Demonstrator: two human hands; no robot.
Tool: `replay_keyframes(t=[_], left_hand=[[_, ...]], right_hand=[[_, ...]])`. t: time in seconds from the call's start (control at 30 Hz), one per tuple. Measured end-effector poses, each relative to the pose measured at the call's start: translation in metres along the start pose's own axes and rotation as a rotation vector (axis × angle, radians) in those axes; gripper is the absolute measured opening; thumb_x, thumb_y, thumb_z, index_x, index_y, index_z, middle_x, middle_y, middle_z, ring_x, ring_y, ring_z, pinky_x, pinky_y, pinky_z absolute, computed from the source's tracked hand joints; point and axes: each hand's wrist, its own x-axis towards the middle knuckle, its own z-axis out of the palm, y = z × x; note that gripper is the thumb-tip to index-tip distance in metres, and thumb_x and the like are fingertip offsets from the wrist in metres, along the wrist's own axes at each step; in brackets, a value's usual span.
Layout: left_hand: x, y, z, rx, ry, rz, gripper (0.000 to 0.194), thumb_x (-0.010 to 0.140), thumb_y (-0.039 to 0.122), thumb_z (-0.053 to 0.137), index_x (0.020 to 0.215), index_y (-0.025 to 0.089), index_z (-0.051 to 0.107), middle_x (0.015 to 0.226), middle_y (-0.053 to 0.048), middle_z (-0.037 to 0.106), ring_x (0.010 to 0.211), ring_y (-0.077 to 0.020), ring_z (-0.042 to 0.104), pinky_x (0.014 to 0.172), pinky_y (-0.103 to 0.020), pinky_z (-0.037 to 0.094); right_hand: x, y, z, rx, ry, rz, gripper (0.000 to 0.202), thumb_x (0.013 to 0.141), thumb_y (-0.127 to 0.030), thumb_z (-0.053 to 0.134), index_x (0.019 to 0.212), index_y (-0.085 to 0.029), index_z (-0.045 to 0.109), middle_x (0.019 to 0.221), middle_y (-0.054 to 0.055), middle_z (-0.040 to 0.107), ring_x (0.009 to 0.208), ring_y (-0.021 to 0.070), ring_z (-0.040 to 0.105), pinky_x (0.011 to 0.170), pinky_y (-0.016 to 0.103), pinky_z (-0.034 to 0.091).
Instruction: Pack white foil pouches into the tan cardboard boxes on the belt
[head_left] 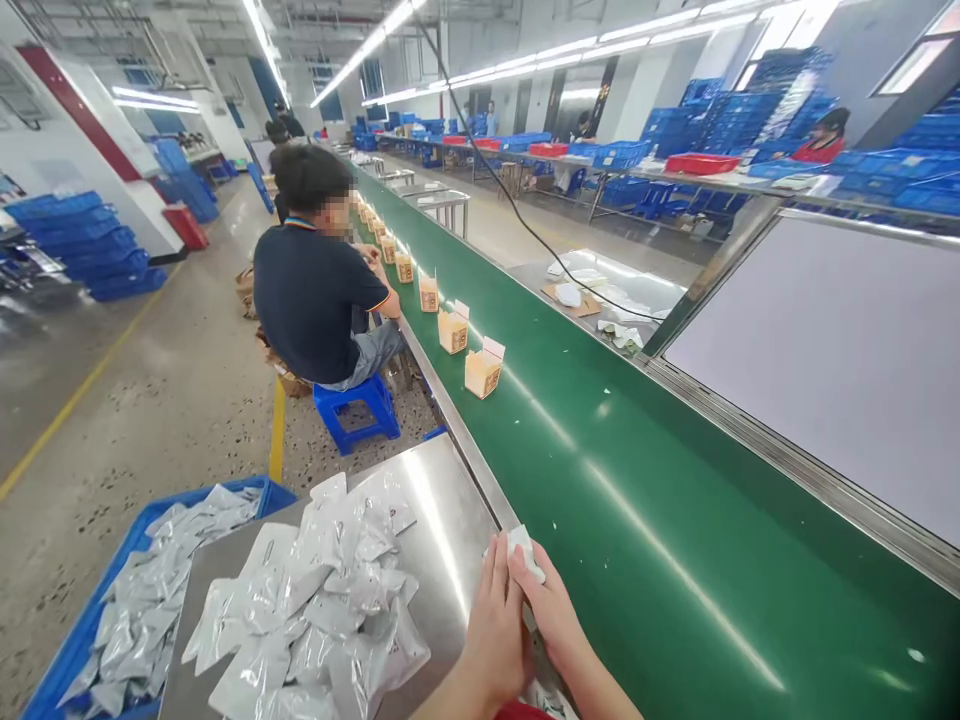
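Observation:
At the near edge of the conveyor, my left hand (491,625) and my right hand (553,605) are pressed close together. A small white packet (527,553) sticks out between the thumb and fingers of my right hand. My left fingers lie straight and together against it; how much of the packet they grip is hidden. To the left, a heap of silvery-white sealed pouches (322,590) rests on a steel table (439,500). Open-topped small cartons (482,372) stand in a line on the green conveyor belt (645,500), beyond my hands.
A blue crate (112,570) full of similar pouches stands at the lower left. A co-worker (315,280) sits on a blue stool (356,408) beside the belt. Across it are a pale panel (817,360) and a side table (660,292) with white scraps.

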Motion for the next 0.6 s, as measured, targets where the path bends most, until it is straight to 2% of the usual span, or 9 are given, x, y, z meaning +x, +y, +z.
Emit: replay_keyframes(t=[0.1, 0.13, 0.2, 0.23, 0.3, 0.37, 0.47, 0.53, 0.6], left_hand=[[0.001, 0.001, -0.002, -0.228, -0.104, -0.156, 0.087, 0.067, 0.007, 0.044, 0.141, 0.009, -0.001, 0.148, -0.015, 0.011, 0.137, -0.0240, 0.014, 0.112, -0.042, 0.025], [0.003, 0.000, -0.006, -0.310, -0.120, -0.226, 0.086, 0.068, 0.008, 0.042, 0.141, 0.010, -0.002, 0.148, -0.013, 0.014, 0.136, -0.0206, 0.017, 0.112, -0.038, 0.024], [0.008, -0.009, -0.016, -0.418, -0.110, -0.353, 0.081, 0.069, 0.012, 0.042, 0.140, 0.011, 0.003, 0.145, -0.011, 0.025, 0.134, -0.0171, 0.023, 0.113, -0.033, 0.021], [0.011, -0.016, -0.020, -0.452, -0.086, -0.419, 0.079, 0.069, 0.015, 0.043, 0.140, 0.010, 0.006, 0.142, -0.011, 0.031, 0.133, -0.0166, 0.027, 0.113, -0.032, 0.021], [0.013, -0.034, -0.024, -0.499, -0.005, -0.561, 0.074, 0.071, 0.021, 0.041, 0.137, 0.009, 0.010, 0.135, -0.013, 0.041, 0.127, -0.0164, 0.036, 0.111, -0.030, 0.026], [0.013, -0.051, -0.022, -0.536, 0.090, -0.673, 0.070, 0.072, 0.025, 0.040, 0.135, 0.008, 0.014, 0.125, -0.014, 0.050, 0.118, -0.0164, 0.047, 0.106, -0.029, 0.033], [0.008, -0.067, -0.014, -0.550, 0.182, -0.739, 0.065, 0.070, 0.031, 0.042, 0.128, 0.008, 0.025, 0.110, -0.014, 0.058, 0.102, -0.0175, 0.057, 0.100, -0.029, 0.039], [0.006, -0.070, -0.009, -0.562, 0.191, -0.768, 0.063, 0.070, 0.035, 0.043, 0.125, 0.009, 0.028, 0.103, -0.013, 0.059, 0.090, -0.0178, 0.060, 0.094, -0.031, 0.044], [0.004, -0.070, -0.003, -0.569, 0.199, -0.800, 0.062, 0.070, 0.037, 0.043, 0.124, 0.010, 0.028, 0.100, -0.013, 0.060, 0.083, -0.0176, 0.061, 0.088, -0.032, 0.047]], right_hand=[[0.021, -0.013, -0.025, 0.017, -0.138, 0.085, 0.063, 0.066, -0.055, 0.061, 0.116, -0.020, 0.047, 0.111, 0.005, 0.054, 0.096, 0.0174, 0.055, 0.081, 0.026, 0.045], [0.031, -0.019, -0.036, -0.073, -0.222, 0.079, 0.056, 0.067, -0.051, 0.060, 0.113, -0.019, 0.050, 0.105, 0.004, 0.056, 0.090, 0.0165, 0.056, 0.078, 0.026, 0.045], [0.056, -0.039, -0.056, -0.428, -0.337, -0.005, 0.040, 0.066, -0.037, 0.059, 0.101, -0.017, 0.058, 0.093, 0.003, 0.059, 0.084, 0.0161, 0.055, 0.078, 0.027, 0.043], [0.071, -0.053, -0.063, -0.633, -0.338, -0.077, 0.032, 0.065, -0.031, 0.058, 0.094, -0.016, 0.062, 0.089, 0.003, 0.060, 0.084, 0.0168, 0.055, 0.080, 0.028, 0.042], [0.104, -0.093, -0.068, -0.933, -0.222, -0.256, 0.026, 0.065, -0.027, 0.056, 0.087, -0.018, 0.066, 0.092, 0.003, 0.061, 0.090, 0.0188, 0.053, 0.087, 0.032, 0.039], [0.140, -0.139, -0.058, -1.008, -0.007, -0.460, 0.028, 0.067, -0.030, 0.056, 0.092, -0.022, 0.067, 0.099, 0.003, 0.059, 0.097, 0.0189, 0.051, 0.092, 0.034, 0.036], [0.195, -0.197, -0.020, -0.873, 0.269, -0.737, 0.035, 0.075, -0.037, 0.052, 0.104, -0.020, 0.063, 0.109, 0.004, 0.055, 0.097, 0.0150, 0.050, 0.090, 0.027, 0.038], [0.229, -0.214, 0.006, -0.850, 0.335, -0.820, 0.040, 0.081, -0.038, 0.044, 0.111, -0.015, 0.056, 0.115, 0.006, 0.052, 0.100, 0.0126, 0.048, 0.089, 0.022, 0.039], [0.257, -0.214, 0.023, -0.930, 0.312, -0.801, 0.038, 0.084, -0.034, 0.040, 0.112, -0.011, 0.052, 0.116, 0.008, 0.050, 0.101, 0.0114, 0.048, 0.088, 0.019, 0.039]])
